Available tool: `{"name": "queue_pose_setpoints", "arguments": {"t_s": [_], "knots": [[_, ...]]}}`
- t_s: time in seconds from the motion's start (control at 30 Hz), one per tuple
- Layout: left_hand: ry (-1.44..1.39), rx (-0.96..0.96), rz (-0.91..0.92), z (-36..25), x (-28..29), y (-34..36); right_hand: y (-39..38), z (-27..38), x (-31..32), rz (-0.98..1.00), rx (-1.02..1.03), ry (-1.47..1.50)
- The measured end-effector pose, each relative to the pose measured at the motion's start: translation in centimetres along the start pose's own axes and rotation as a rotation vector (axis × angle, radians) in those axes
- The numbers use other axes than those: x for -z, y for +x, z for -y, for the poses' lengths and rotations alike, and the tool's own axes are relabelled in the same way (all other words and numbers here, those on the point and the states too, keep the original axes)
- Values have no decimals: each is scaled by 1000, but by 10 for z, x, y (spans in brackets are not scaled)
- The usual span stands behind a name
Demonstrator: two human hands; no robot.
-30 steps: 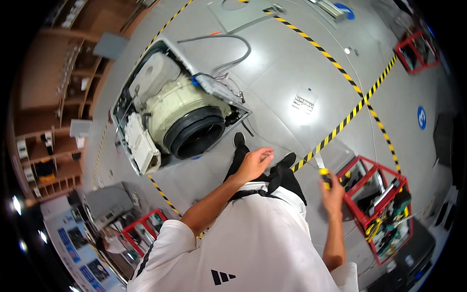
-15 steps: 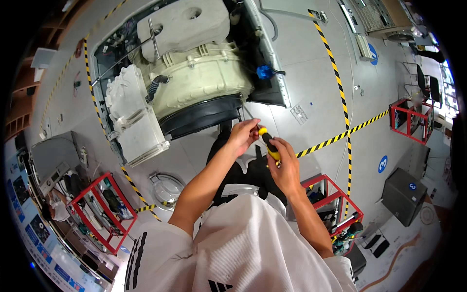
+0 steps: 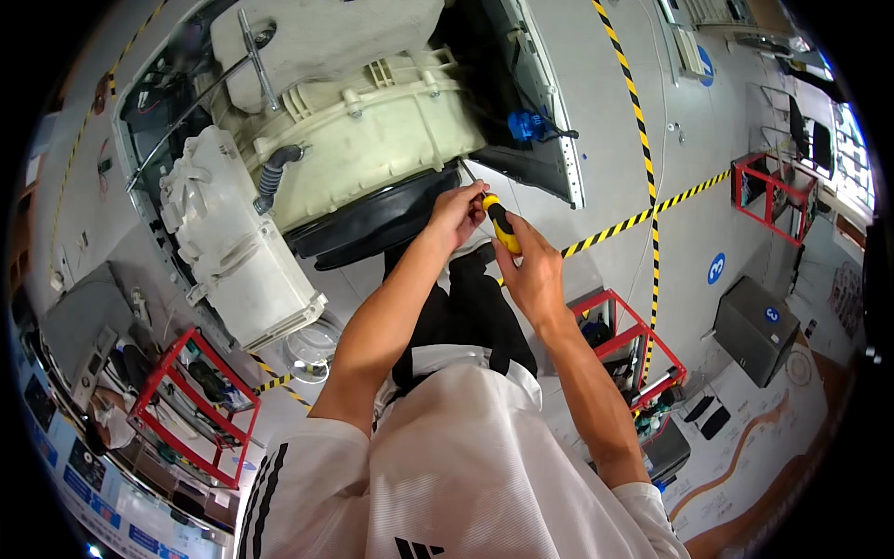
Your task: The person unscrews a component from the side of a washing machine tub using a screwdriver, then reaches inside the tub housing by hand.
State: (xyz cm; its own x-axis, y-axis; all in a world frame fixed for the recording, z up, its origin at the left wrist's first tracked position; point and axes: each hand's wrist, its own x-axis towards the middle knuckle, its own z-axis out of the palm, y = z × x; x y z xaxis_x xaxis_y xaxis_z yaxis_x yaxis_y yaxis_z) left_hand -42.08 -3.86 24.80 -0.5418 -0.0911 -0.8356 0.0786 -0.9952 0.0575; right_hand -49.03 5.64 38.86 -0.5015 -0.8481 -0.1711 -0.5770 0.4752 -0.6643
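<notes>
A yellow-and-black screwdriver (image 3: 501, 225) slants up and to the left from my hands. My right hand (image 3: 533, 272) is closed round its handle. By the front of the handle, my left hand (image 3: 454, 218) pinches the metal shaft. The tip reaches the edge between the black rubber door gasket (image 3: 372, 220) and the cream plastic washing machine tub (image 3: 363, 140); its exact contact point is too small to tell. A white detergent drawer housing (image 3: 244, 252) and a grey corrugated hose (image 3: 272, 177) sit on the tub's left.
The washing machine's metal cabinet (image 3: 559, 140) surrounds the tub, with a blue part (image 3: 527, 126) at its right. A long metal T-handle tool (image 3: 257, 61) lies over the pale counterweight (image 3: 326, 42). Red-framed carts (image 3: 200, 401) stand on both sides. A round glass door (image 3: 312, 349) lies on the floor.
My view has moved closer to the washing machine. Both hands have carried the screwdriver up toward the gasket's right end, keeping the same grip.
</notes>
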Motion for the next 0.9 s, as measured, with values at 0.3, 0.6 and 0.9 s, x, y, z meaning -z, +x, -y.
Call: {"name": "queue_pose_setpoints", "arguments": {"t_s": [0.3,0.6,0.9], "knots": [[-38,65,-1,-6,-1,6,7,7,-2,-25,-12,-46],[-211,-20,215,-7,19,33,55,33,-5,70,76,-289],[-558,-67,253,-2,-6,28,78,43,13,128,182,-360]]}}
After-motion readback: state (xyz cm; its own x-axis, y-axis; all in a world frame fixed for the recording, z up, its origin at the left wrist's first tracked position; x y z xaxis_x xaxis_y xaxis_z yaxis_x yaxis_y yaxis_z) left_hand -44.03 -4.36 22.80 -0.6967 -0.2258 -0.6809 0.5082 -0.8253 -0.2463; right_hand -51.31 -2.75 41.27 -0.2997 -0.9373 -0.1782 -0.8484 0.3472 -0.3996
